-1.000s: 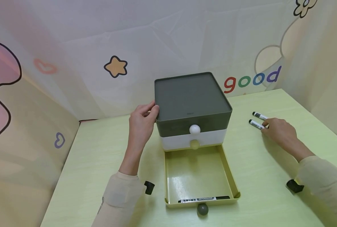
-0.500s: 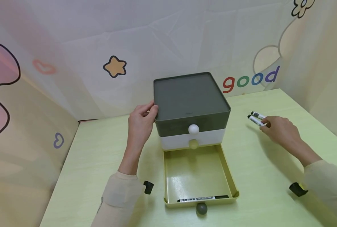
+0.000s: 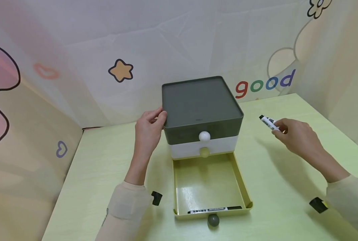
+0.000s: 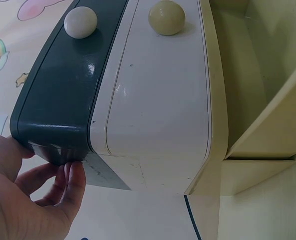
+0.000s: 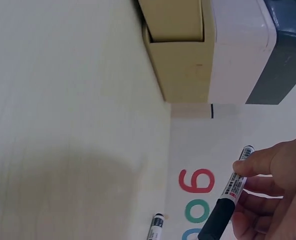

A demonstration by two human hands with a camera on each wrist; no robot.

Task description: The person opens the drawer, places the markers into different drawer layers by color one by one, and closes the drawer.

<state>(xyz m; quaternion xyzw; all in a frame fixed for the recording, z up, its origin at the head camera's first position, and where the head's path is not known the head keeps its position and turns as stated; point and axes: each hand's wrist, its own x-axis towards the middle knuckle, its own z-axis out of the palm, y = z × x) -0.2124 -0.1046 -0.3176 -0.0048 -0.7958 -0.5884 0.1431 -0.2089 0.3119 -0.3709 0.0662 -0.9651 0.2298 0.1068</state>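
Observation:
A small stacked drawer unit [image 3: 201, 103] stands on the table, dark grey on top and white below it. Its bottom yellow drawer [image 3: 209, 184] is pulled out, with one whiteboard marker [image 3: 215, 210] lying along the inside front wall. My left hand [image 3: 148, 129] holds the unit's left upper edge, thumb at the rim and fingers against the side, as the left wrist view shows. To the right, my right hand [image 3: 299, 135] pinches a black-capped whiteboard marker [image 5: 232, 187] between thumb and fingers, raised above the table. Another marker [image 5: 156, 227] lies on the table beyond it, mostly hidden in the head view.
The unit carries a white knob [image 3: 204, 136] and a yellow knob [image 3: 204, 152], and the pulled-out drawer has a grey knob [image 3: 213, 220]. Printed cloth [image 3: 179, 50] hangs behind the pale green table [image 3: 115, 160]. Black wrist straps or mounts show at both sleeves.
My right hand has picked up the nearer marker from the table and raised it. My left hand keeps its place on the unit; the head view has shifted slightly.

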